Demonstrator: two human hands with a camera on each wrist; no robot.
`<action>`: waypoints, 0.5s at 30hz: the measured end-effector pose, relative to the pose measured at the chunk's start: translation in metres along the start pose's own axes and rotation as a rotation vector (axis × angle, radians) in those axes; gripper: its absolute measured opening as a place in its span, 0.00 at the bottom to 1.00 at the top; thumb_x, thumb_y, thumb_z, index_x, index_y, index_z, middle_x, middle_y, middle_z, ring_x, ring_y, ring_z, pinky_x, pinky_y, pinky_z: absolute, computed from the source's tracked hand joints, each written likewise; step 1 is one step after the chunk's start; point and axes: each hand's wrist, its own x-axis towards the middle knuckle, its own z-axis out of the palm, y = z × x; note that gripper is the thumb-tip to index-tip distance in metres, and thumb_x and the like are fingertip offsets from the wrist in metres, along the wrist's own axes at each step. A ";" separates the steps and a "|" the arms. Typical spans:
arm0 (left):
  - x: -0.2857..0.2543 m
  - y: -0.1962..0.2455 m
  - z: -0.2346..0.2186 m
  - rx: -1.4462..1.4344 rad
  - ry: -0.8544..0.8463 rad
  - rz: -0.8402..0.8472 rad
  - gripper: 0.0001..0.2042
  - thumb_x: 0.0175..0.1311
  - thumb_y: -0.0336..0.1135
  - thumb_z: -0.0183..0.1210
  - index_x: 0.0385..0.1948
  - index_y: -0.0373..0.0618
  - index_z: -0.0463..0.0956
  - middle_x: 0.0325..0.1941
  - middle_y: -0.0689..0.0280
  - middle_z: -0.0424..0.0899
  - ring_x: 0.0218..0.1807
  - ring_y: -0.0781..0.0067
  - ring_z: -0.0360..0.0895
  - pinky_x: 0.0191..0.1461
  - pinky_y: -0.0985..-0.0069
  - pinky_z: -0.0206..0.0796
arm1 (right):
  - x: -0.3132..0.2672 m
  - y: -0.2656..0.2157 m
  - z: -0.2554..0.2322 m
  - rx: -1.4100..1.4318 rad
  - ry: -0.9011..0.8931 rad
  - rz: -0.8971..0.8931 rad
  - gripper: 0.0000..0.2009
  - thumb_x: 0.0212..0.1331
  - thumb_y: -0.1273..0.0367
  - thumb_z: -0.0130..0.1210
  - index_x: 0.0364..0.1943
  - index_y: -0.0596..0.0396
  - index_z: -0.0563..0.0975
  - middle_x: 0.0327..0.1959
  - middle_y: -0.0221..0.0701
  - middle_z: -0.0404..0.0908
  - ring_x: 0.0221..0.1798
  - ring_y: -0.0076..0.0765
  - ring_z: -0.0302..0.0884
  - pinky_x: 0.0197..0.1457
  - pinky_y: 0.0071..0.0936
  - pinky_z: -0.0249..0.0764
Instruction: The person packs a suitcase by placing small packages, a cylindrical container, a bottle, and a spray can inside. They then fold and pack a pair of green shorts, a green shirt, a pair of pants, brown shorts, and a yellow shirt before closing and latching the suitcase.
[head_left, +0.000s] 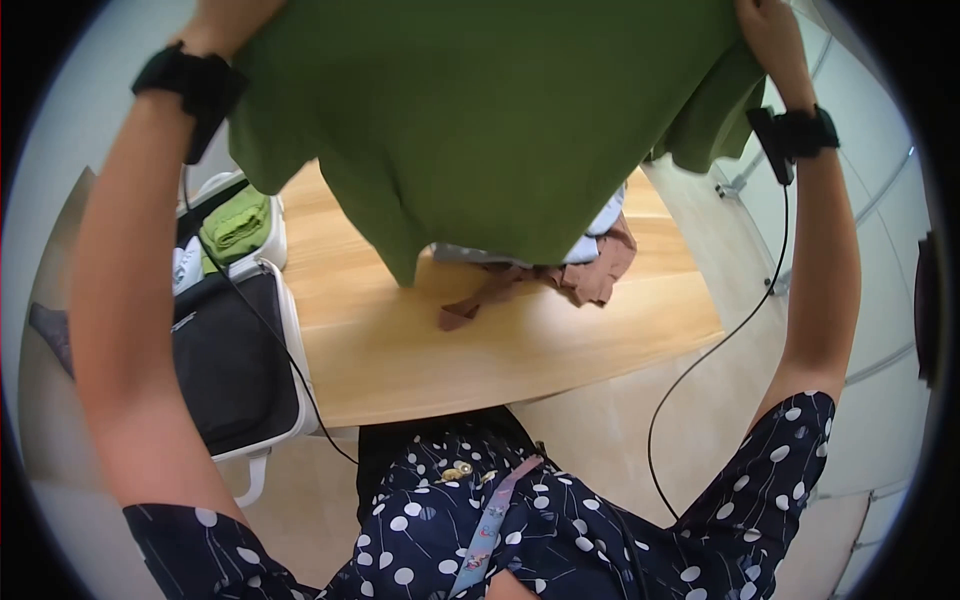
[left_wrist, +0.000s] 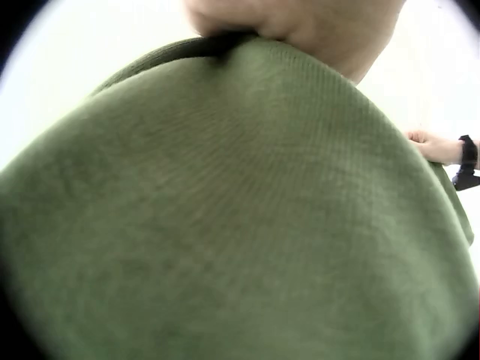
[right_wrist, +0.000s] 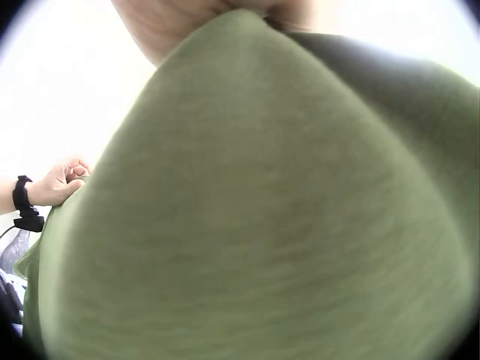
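A green short-sleeved top (head_left: 480,130) hangs spread out in the air, its lower edge dipping in front of the table. My left hand (left_wrist: 300,22) grips it at one upper corner, with the cloth bunched under the fingers. At the opposite corner my right hand (right_wrist: 187,22) pinches it, and the fabric falls from there in a peak. Both hands are raised to the top of the head view and partly cut off. Behind the top's hem, a pile of clothes shows a brown garment (head_left: 610,265) and a light blue one (head_left: 607,212).
The wooden table (head_left: 400,370) lies below. On the left stands an open white-edged suitcase (head_left: 290,340) with a black inner panel (head_left: 235,350), a folded bright green garment (head_left: 238,225) and a white item (head_left: 186,265). Thin black cables (head_left: 655,430) run from both wrist cameras.
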 end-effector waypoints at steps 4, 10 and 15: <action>-0.009 -0.008 -0.006 0.050 -0.018 -0.045 0.08 0.63 0.32 0.55 0.33 0.35 0.72 0.27 0.47 0.79 0.32 0.46 0.78 0.36 0.64 0.69 | 0.005 0.051 0.018 0.102 -0.128 0.099 0.19 0.68 0.60 0.47 0.53 0.61 0.74 0.42 0.29 0.81 0.49 0.24 0.76 0.52 0.19 0.69; -0.017 -0.028 -0.007 0.199 0.085 0.186 0.04 0.65 0.27 0.50 0.37 0.37 0.70 0.34 0.46 0.76 0.36 0.42 0.74 0.37 0.58 0.67 | 0.005 0.050 0.025 0.407 -0.130 0.302 0.21 0.68 0.58 0.47 0.56 0.58 0.74 0.47 0.30 0.80 0.50 0.22 0.74 0.55 0.17 0.66; -0.021 -0.031 -0.017 0.291 0.087 0.056 0.08 0.68 0.33 0.46 0.40 0.38 0.68 0.31 0.46 0.76 0.35 0.42 0.74 0.36 0.56 0.67 | 0.007 0.044 0.025 0.535 -0.082 0.378 0.20 0.68 0.58 0.48 0.56 0.56 0.74 0.48 0.30 0.80 0.50 0.20 0.74 0.54 0.16 0.66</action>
